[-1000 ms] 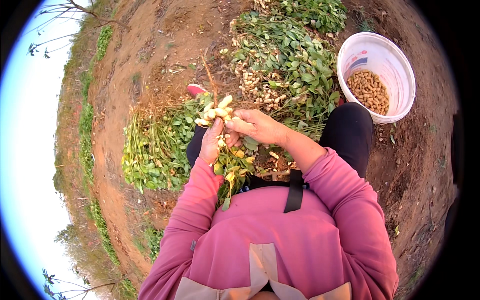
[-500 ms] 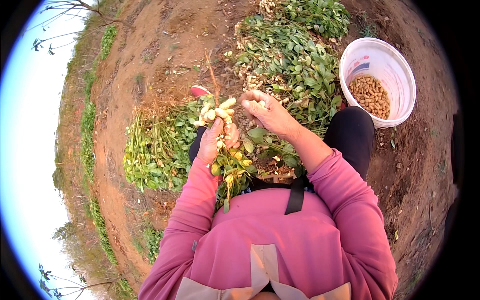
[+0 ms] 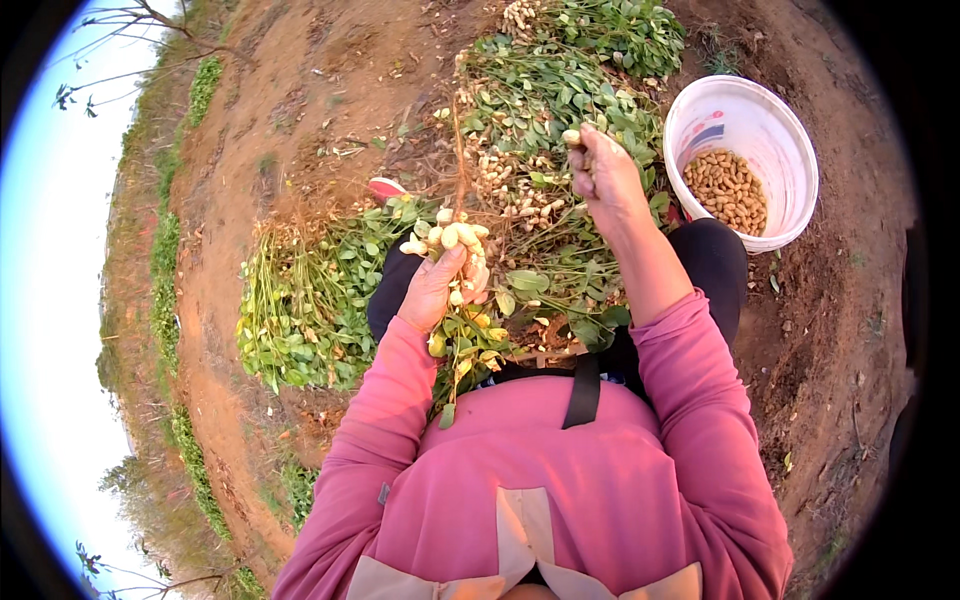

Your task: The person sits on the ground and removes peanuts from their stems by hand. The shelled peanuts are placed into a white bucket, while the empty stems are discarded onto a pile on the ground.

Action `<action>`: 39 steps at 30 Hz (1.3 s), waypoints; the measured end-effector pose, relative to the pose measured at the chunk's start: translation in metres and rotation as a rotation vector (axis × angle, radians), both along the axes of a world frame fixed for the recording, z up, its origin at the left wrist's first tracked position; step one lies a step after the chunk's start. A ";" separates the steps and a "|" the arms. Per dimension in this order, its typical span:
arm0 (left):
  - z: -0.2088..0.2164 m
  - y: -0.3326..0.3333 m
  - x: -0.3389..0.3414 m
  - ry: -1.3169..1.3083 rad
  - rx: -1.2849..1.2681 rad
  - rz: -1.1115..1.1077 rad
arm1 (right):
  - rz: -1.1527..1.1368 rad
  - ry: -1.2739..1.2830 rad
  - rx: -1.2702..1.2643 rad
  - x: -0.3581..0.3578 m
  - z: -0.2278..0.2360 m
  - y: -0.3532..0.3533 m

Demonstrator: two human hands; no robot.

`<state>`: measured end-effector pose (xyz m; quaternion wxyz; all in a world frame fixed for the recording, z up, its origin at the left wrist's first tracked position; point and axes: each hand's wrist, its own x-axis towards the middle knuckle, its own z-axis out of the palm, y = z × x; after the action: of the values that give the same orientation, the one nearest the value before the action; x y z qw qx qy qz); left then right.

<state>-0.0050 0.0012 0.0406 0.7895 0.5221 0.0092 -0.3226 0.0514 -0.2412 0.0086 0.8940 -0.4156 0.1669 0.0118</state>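
Observation:
My left hand point(image 3: 440, 284) is closed around the stem of a peanut plant point(image 3: 456, 236), whose pale pods cluster just above my fingers. Its thin brown root points upward, and its yellowing leaves hang below the hand toward my lap. Up and to the right, my right hand point(image 3: 606, 178) is closed on peanut pods point(image 3: 571, 138); one pale pod shows at the fingertips, and the palm's contents are partly hidden. This hand is apart from the plant, between it and a white bucket point(image 3: 672, 150) with a layer of loose peanuts point(image 3: 727, 190) inside.
Pulled peanut plants point(image 3: 555, 100) with pods lie in a heap ahead, beneath my right hand. Another leafy pile point(image 3: 310, 300) rests on the left beside my knee. The bucket stands on bare brown soil point(image 3: 830, 330) right of my right knee. A red shoe point(image 3: 386, 188) shows ahead.
My right hand has moved away from the plant, up and right toward the bucket, with pods in its fingers. My left hand still holds the plant in nearly the same place.

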 end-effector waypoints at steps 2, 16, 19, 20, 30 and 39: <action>-0.011 0.010 0.004 0.001 0.070 0.056 | -0.123 -0.030 -0.292 0.006 0.017 -0.044; -0.011 -0.003 0.020 0.054 0.263 0.109 | 0.442 -0.547 -0.906 -0.018 0.024 0.020; -0.011 -0.003 0.022 0.086 0.254 0.085 | 0.401 -0.706 -1.053 -0.016 0.018 0.045; -0.010 -0.005 0.022 0.110 0.256 0.086 | 0.404 -0.730 -1.089 -0.016 0.014 0.048; -0.019 -0.012 0.023 0.191 0.112 0.081 | 0.472 -0.720 -1.086 -0.014 0.013 0.044; -0.035 0.006 0.022 0.147 0.153 -0.032 | 0.552 -0.750 -1.007 -0.010 0.010 0.050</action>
<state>0.0168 0.0070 0.0058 0.7392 0.5560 0.0833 -0.3708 0.0417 -0.1913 0.0187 0.5535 -0.7839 -0.2807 0.0153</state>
